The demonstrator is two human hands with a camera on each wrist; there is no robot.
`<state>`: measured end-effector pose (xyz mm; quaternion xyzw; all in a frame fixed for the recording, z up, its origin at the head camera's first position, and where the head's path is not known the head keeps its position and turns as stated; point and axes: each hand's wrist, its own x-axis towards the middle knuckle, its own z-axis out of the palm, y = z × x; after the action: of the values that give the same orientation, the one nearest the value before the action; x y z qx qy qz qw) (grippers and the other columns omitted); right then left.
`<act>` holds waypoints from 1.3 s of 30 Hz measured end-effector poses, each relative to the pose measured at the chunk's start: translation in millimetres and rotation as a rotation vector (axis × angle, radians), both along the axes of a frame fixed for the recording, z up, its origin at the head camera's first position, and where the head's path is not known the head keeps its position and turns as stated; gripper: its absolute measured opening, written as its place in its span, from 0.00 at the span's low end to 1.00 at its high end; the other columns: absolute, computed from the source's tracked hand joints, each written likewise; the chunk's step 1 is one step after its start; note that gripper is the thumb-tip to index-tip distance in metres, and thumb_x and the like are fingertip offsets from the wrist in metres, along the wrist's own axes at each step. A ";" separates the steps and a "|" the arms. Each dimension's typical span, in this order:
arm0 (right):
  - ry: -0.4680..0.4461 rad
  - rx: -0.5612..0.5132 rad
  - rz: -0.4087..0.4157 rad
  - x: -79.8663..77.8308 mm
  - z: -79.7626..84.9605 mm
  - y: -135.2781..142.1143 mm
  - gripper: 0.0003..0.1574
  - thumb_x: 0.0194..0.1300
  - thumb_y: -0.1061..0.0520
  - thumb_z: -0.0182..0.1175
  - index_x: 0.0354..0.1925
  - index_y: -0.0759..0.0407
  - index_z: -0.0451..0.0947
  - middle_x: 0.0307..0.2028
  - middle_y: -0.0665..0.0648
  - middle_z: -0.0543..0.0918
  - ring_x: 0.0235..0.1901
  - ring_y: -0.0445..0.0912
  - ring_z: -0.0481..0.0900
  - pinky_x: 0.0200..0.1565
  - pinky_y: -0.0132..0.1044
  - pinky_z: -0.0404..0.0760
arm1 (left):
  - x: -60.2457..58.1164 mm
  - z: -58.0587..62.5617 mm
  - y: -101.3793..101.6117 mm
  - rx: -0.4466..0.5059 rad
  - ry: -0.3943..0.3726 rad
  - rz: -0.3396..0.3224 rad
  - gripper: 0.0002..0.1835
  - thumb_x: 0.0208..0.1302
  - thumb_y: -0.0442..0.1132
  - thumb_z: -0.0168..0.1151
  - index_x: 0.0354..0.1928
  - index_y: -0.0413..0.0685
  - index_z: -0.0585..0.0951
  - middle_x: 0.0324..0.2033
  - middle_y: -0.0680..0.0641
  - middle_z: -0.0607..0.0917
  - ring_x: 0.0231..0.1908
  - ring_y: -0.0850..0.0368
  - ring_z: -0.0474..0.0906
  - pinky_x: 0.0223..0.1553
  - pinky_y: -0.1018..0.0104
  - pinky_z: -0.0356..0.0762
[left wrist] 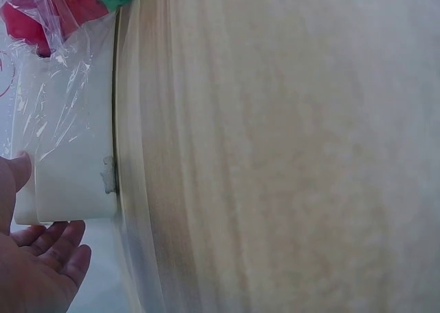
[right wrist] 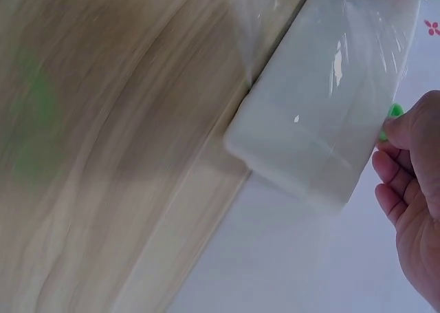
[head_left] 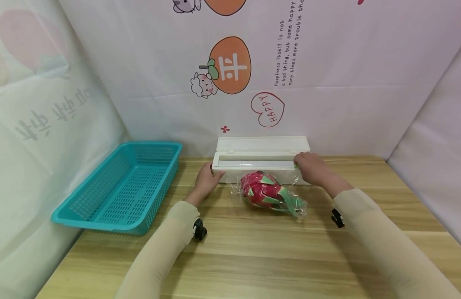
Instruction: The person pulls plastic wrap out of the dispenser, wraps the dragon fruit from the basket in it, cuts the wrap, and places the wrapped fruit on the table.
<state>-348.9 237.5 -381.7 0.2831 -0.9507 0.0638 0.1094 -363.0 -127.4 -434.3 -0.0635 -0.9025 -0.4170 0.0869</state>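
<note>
A long white cling film dispenser (head_left: pixel 263 144) stands at the back of the table with its lid raised. My left hand (head_left: pixel 207 180) grips its left end; in the left wrist view the thumb lies along one edge and the fingers are at the end face. At the right end my right hand (head_left: pixel 311 168) pinches a small green slider (right wrist: pixel 395 112) on the dispenser's edge. Clear cling film (left wrist: pixel 62 110) hangs over the dispenser's front. Directly before it lies a red dragon fruit (head_left: pixel 261 189) with green scales, covered in crinkled clear film.
A turquoise plastic basket (head_left: pixel 161 207) stands at the left of the wooden table (head_left: pixel 260 257). Printed white cloth (head_left: pixel 327 112) hangs right behind the dispenser and along both sides.
</note>
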 end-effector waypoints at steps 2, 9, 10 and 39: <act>-0.001 -0.002 -0.013 0.6 -0.7 4.3 0.10 0.59 0.77 0.52 0.39 0.71 0.75 0.35 0.64 0.79 0.37 0.59 0.76 0.44 0.54 0.76 | -0.3 -0.6 0.2 -0.003 0.003 0.002 0.31 0.68 0.47 0.61 0.64 0.33 0.67 0.53 0.35 0.77 0.51 0.42 0.75 0.53 0.50 0.74; 0.027 0.000 -0.003 2.4 -1.3 12.3 0.11 0.58 0.77 0.50 0.39 0.72 0.75 0.35 0.65 0.79 0.37 0.60 0.77 0.43 0.54 0.76 | -0.2 -0.8 -0.6 -0.015 -0.007 -0.004 0.31 0.69 0.48 0.60 0.64 0.33 0.67 0.54 0.36 0.77 0.52 0.43 0.75 0.53 0.51 0.74; 0.027 -0.008 -0.006 3.4 -1.2 14.4 0.11 0.58 0.77 0.50 0.39 0.72 0.75 0.35 0.65 0.79 0.38 0.60 0.77 0.44 0.54 0.76 | -0.3 -0.8 -0.4 -0.015 -0.009 -0.005 0.31 0.69 0.48 0.60 0.64 0.33 0.67 0.55 0.36 0.77 0.52 0.43 0.75 0.53 0.51 0.74; 0.164 -0.037 0.022 9.3 -10.8 30.7 0.10 0.58 0.77 0.52 0.38 0.71 0.74 0.33 0.65 0.78 0.35 0.60 0.76 0.41 0.54 0.76 | -2.5 -3.0 -0.3 -0.007 -0.009 0.005 0.31 0.68 0.47 0.61 0.65 0.34 0.67 0.56 0.37 0.76 0.54 0.44 0.74 0.55 0.52 0.73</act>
<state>-339.6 268.3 -392.4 0.2959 -0.9340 0.0592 0.1913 -365.5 -127.7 -437.3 -0.0597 -0.9046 -0.4138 0.0838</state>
